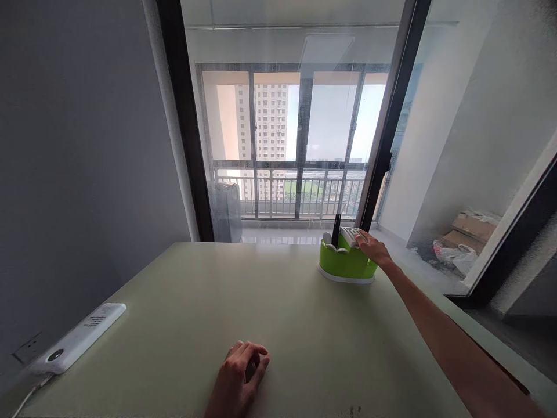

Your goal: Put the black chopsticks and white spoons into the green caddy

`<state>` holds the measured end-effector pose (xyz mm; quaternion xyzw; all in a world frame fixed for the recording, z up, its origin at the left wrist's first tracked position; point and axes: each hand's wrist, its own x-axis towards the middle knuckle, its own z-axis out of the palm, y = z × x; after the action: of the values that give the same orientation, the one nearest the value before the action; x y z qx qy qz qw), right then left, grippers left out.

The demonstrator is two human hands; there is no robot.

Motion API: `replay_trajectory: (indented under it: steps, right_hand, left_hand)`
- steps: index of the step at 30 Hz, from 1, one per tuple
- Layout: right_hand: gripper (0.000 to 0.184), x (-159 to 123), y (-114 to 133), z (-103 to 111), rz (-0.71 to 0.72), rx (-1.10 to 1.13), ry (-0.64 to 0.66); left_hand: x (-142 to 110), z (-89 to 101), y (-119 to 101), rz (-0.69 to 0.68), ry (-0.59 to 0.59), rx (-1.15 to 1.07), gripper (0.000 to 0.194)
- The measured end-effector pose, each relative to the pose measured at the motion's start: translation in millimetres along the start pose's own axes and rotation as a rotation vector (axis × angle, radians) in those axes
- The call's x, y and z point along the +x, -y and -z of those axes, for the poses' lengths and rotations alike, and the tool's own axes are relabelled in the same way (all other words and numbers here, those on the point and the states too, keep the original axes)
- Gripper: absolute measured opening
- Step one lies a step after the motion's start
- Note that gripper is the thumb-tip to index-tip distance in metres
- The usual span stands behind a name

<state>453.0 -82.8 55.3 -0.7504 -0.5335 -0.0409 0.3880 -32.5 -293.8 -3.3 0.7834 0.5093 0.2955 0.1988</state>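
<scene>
A bright green cutlery caddy (346,266) with a white base stands near the far right edge of the table. Black chopsticks (336,230) poke up from it, beside rounded white pieces that look like spoon ends (327,239). At its right side is a white slotted section (348,234). My right hand (373,248) reaches out to this section, its fingers closed together at the slots; whatever they hold is too small to name. My left hand (244,368) rests on the tabletop near the front, fingers loosely curled, thumb apart, holding nothing.
The pale green table (209,290) stretches to a glass sliding door with a dark frame (191,128). A white power strip (85,337) with a cable lies along the left edge by the grey wall. Cardboard and plastic bags (461,249) sit beyond the glass on the right.
</scene>
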Motion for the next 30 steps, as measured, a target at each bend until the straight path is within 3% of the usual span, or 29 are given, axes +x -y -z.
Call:
replay_trajectory:
  steps: [5,19,26,30]
  right_hand:
    - [0.069,-27.0,42.0,-4.3,-0.001,0.029,0.143]
    - [0.074,-130.2,177.3,-10.9,0.132,0.098,0.283]
    - [0.083,-151.6,198.6,-5.8,0.14,0.24,0.312]
    - [0.071,-149.8,184.6,-3.2,0.208,0.383,0.22]
  left_hand:
    - [1.0,-2.8,6.0,-0.019,0.003,-0.005,0.032]
    - [2.1,-1.3,4.9,-0.031,-0.033,-0.017,0.023]
    - [3.0,-1.6,1.7,-0.022,-0.039,-0.016,0.019]
    - [1.6,-2.8,0.4,-0.019,-0.04,-0.016,0.02]
